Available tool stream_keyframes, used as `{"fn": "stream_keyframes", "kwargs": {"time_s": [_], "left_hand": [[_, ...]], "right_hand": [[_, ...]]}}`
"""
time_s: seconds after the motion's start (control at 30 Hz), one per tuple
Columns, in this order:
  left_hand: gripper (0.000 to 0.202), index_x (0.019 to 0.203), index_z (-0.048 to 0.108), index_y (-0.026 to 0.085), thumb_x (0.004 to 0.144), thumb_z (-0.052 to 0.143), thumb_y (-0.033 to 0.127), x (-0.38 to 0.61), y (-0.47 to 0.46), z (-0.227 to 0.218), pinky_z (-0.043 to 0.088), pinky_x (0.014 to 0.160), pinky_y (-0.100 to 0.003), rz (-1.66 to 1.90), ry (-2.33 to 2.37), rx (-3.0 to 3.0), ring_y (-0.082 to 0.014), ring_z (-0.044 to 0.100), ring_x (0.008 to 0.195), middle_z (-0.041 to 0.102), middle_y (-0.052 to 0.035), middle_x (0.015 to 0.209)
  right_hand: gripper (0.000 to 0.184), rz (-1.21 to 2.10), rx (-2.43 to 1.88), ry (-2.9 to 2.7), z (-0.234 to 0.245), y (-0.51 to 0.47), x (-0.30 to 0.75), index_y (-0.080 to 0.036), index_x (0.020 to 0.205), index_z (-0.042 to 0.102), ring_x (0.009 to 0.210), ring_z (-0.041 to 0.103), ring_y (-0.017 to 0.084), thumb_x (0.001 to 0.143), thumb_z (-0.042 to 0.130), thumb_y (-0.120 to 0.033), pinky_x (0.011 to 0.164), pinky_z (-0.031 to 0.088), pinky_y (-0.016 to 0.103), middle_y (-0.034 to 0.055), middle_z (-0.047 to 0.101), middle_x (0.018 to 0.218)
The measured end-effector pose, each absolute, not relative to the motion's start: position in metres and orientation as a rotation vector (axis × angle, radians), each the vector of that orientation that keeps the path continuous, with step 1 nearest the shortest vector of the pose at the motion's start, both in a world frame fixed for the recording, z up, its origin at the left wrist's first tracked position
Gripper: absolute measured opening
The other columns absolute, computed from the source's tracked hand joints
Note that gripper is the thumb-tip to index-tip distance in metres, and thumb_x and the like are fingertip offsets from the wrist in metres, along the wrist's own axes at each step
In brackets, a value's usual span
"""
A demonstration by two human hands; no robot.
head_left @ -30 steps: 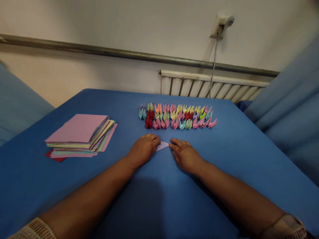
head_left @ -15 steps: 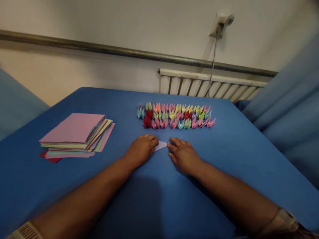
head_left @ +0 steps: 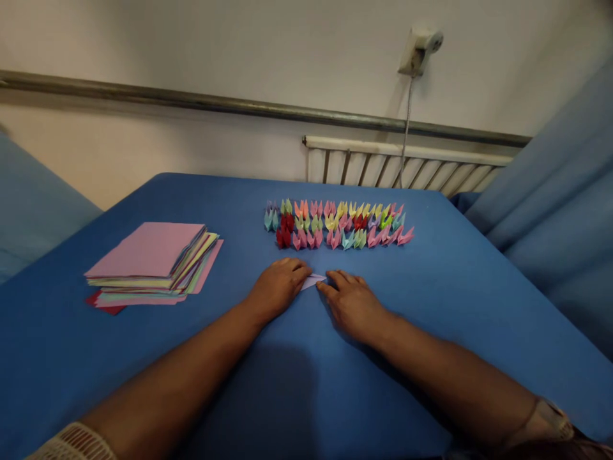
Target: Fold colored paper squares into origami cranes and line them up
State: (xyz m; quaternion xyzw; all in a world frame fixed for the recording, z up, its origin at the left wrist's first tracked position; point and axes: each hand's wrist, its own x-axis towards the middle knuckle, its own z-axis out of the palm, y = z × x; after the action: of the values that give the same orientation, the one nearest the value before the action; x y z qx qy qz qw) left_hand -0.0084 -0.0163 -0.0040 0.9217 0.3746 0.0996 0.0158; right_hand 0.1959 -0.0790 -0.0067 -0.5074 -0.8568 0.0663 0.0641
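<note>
While the left hand (head_left: 281, 285) holds a pale-lilac folded paper (head_left: 313, 280), grip curled over it, the right hand (head_left: 353, 302) touches its tip, grip slightly parted, multicoloured folded-paper figures (head_left: 332, 222) beyond.

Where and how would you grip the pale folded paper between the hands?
I'd probably pinch the folded paper by its narrow tip, coming from the right: it tapers toward the right hand, lies low on the blue table, and the left hand covers its other end.
</note>
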Motion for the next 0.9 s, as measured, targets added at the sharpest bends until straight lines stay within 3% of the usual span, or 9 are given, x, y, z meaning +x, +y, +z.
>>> {"fn": "stream_keyframes", "kwargs": {"time_s": [0.3, 0.5, 0.67, 0.9], "left_hand": [[0.025, 0.095, 0.069, 0.018, 0.096, 0.045, 0.025, -0.008, -0.017, -0.001, 0.042, 0.078, -0.035, 0.25, 1.176, 2.921, -0.0206, 0.056, 0.084, 0.065, -0.0067, 0.094], [0.024, 0.101, 0.069, 0.019, 0.095, 0.045, 0.022, -0.01, -0.02, 0.0, 0.042, 0.08, -0.035, 0.244, 1.137, 2.917, -0.0208, 0.056, 0.087, 0.066, -0.0065, 0.101], [0.027, 0.107, 0.068, 0.018, 0.093, 0.045, 0.019, -0.011, -0.021, 0.0, 0.044, 0.084, -0.036, 0.243, 1.109, 2.917, -0.0213, 0.057, 0.091, 0.066, -0.0072, 0.108], [0.027, 0.108, 0.068, 0.016, 0.091, 0.047, 0.016, -0.02, -0.025, 0.001, 0.047, 0.089, -0.036, 0.223, 1.126, 2.858, -0.0222, 0.06, 0.098, 0.067, -0.0072, 0.115]], "right_hand": [[0.046, 0.164, -1.532, -2.608, -0.007, -0.081, 0.195, -0.019, 0.139, 0.049, 0.13, 0.042, 0.035, 0.093, 0.041, -0.024, 0.1, 0.039, 0.051, 0.0173, 0.045, 0.145], [0.045, 0.226, -1.558, -2.559, -0.003, -0.081, 0.193, -0.016, 0.137, 0.05, 0.131, 0.042, 0.032, 0.094, 0.041, -0.022, 0.103, 0.037, 0.049, 0.017, 0.046, 0.145], [0.055, 0.251, -1.544, -2.47, -0.008, -0.081, 0.188, -0.017, 0.146, 0.038, 0.14, 0.03, 0.031, 0.095, 0.045, -0.036, 0.109, 0.029, 0.05, 0.0144, 0.034, 0.153], [0.053, 0.258, -1.594, -2.501, -0.006, -0.082, 0.192, -0.009, 0.139, 0.047, 0.136, 0.036, 0.033, 0.094, 0.045, -0.038, 0.108, 0.031, 0.049, 0.0184, 0.04, 0.149]]}}
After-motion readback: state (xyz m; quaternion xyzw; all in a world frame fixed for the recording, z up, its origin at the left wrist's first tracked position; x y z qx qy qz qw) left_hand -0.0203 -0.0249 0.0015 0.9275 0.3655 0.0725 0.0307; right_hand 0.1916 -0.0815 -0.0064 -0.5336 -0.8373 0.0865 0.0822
